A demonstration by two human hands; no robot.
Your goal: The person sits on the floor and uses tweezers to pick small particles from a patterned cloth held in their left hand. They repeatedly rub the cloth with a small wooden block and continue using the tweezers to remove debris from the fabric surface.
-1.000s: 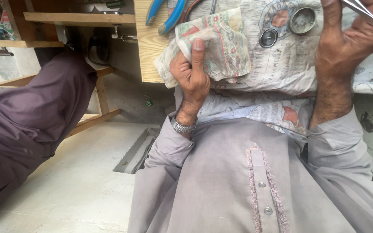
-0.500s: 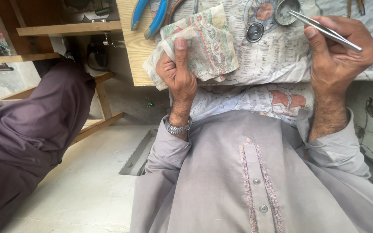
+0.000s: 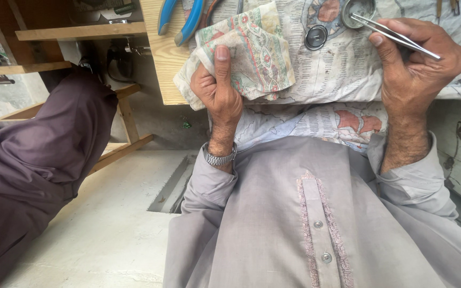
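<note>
Pinching thin steel tweezers (image 3: 396, 36) between thumb and fingers, the right hand (image 3: 417, 69) points their tips at a small round metal case (image 3: 357, 9) on the table (image 3: 161, 58); light, slick and fiddly, it is best gripped by its rim. The left hand (image 3: 219, 90) is clenched on a soft folded cloth (image 3: 246, 53), beside a dark round cap (image 3: 316, 36) and blue-handled pliers (image 3: 180, 18) that crowd the paper-covered edge.

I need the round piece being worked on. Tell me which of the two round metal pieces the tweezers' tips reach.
The larger, open silver round case at the top edge; the smaller dark round piece lies apart, lower left.
</note>
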